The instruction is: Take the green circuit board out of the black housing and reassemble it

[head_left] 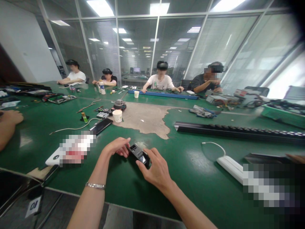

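Observation:
In the head view, a small black rectangular device [135, 151] with small raised parts and a lit or shiny patch on its face is tilted just above or on the green table [190, 190]; I cannot tell whether it touches. My right hand [156, 167] grips its near right end between thumb and fingers. My left hand [118, 147], with a silver bracelet on the wrist, is beside the device's far left end. Its fingers are loosely bent and apart, with nothing seen in them.
A paper cup [117, 116] and a black phone-like slab [102, 126] lie ahead left. A white power strip [230, 170] and a long black rail [228, 129] are to the right. Several people sit across the table. Another person's arm [9, 127] rests at the left.

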`<act>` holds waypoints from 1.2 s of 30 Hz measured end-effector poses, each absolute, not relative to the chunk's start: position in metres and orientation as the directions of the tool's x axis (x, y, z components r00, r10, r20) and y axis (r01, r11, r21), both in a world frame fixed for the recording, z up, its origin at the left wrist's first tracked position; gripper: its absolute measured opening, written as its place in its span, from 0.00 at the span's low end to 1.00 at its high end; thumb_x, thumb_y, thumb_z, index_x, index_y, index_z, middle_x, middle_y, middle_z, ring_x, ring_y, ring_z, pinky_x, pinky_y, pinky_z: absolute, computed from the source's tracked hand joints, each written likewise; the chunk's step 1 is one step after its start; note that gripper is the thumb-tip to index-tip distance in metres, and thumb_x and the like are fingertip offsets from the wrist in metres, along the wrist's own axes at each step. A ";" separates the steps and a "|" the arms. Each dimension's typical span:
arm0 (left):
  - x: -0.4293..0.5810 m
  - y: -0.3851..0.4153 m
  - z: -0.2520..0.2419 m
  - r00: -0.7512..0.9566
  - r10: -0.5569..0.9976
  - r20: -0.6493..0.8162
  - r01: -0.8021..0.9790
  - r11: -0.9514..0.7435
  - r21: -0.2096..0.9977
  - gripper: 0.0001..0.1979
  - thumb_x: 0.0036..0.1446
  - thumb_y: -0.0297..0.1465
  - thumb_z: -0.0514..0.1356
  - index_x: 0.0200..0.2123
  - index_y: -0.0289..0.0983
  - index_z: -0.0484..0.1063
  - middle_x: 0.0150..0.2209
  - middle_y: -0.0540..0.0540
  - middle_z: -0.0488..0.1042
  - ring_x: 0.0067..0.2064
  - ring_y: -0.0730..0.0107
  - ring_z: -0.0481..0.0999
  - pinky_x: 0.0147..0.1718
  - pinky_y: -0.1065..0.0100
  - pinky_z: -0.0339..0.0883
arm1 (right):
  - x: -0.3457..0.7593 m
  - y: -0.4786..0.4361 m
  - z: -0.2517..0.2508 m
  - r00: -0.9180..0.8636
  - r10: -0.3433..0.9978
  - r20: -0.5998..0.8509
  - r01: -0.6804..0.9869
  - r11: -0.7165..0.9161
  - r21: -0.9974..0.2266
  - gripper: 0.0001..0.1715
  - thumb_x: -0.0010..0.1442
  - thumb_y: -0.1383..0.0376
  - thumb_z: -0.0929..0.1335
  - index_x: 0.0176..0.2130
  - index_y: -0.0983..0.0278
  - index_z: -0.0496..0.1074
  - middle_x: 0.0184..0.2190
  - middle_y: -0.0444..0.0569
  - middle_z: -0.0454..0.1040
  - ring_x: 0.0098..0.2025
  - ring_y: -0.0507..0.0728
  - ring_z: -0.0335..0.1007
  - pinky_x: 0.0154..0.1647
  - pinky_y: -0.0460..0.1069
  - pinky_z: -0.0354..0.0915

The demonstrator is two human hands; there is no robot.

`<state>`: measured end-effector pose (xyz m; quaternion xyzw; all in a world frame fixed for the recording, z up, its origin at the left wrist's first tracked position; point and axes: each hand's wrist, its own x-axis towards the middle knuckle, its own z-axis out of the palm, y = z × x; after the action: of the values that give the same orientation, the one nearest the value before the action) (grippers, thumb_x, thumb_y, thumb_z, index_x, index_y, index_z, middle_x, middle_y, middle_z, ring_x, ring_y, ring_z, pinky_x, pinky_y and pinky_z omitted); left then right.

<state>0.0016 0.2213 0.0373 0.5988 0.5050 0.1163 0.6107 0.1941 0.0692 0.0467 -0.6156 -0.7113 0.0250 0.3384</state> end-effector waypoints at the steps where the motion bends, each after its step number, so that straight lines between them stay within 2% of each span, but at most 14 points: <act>1: 0.001 0.222 0.036 0.466 0.743 -0.480 0.467 0.253 0.847 0.32 0.52 0.61 0.51 0.36 0.35 0.66 0.26 0.39 0.78 0.25 0.62 0.79 0.20 0.73 0.60 | 0.194 0.069 0.047 -0.011 0.898 0.440 0.860 0.233 -0.454 0.23 0.57 0.53 0.67 0.50 0.60 0.68 0.40 0.50 0.69 0.41 0.58 0.67 0.41 0.50 0.64; 14: 0.004 0.221 0.036 0.471 0.736 -0.487 0.467 0.260 0.845 0.32 0.51 0.60 0.53 0.38 0.35 0.65 0.27 0.38 0.79 0.26 0.61 0.79 0.20 0.73 0.60 | 0.193 0.071 0.037 0.031 0.920 0.390 0.841 0.187 -0.508 0.13 0.57 0.59 0.67 0.42 0.62 0.70 0.35 0.48 0.69 0.38 0.56 0.67 0.42 0.50 0.63; 19: 0.003 0.221 0.037 0.476 0.736 -0.482 0.455 0.263 0.851 0.34 0.51 0.61 0.52 0.41 0.34 0.65 0.28 0.38 0.79 0.27 0.61 0.79 0.20 0.72 0.60 | 0.197 0.073 0.043 0.051 0.882 0.468 0.783 0.255 -0.567 0.14 0.56 0.58 0.68 0.41 0.63 0.70 0.34 0.48 0.70 0.36 0.56 0.66 0.39 0.49 0.63; 24: 0.002 0.220 0.037 0.487 0.729 -0.481 0.456 0.257 0.852 0.35 0.49 0.62 0.52 0.37 0.34 0.67 0.28 0.37 0.79 0.27 0.61 0.80 0.21 0.72 0.61 | 0.209 0.078 0.054 0.152 0.824 0.547 0.721 0.286 -0.631 0.18 0.58 0.58 0.67 0.46 0.63 0.70 0.35 0.48 0.70 0.32 0.53 0.65 0.35 0.48 0.63; 29: 0.004 0.220 0.037 0.484 0.724 -0.492 0.464 0.264 0.846 0.33 0.51 0.61 0.52 0.37 0.34 0.67 0.28 0.38 0.79 0.27 0.61 0.79 0.21 0.71 0.60 | 0.225 0.088 0.048 0.251 0.810 0.530 0.753 0.180 -0.633 0.19 0.58 0.57 0.67 0.47 0.63 0.70 0.37 0.49 0.71 0.33 0.54 0.67 0.37 0.49 0.64; 36: 0.007 0.219 0.038 0.482 0.726 -0.491 0.474 0.255 0.843 0.33 0.52 0.60 0.52 0.38 0.33 0.66 0.28 0.36 0.79 0.26 0.62 0.79 0.20 0.72 0.59 | 0.228 0.096 0.025 0.250 0.874 0.416 0.837 0.021 -0.547 0.18 0.58 0.54 0.66 0.45 0.61 0.71 0.38 0.50 0.71 0.37 0.57 0.69 0.39 0.50 0.64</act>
<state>0.0072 0.2188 0.0378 0.6017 0.4985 0.1024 0.6156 0.2285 0.0964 0.0250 -0.6992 -0.6117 0.0254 0.3692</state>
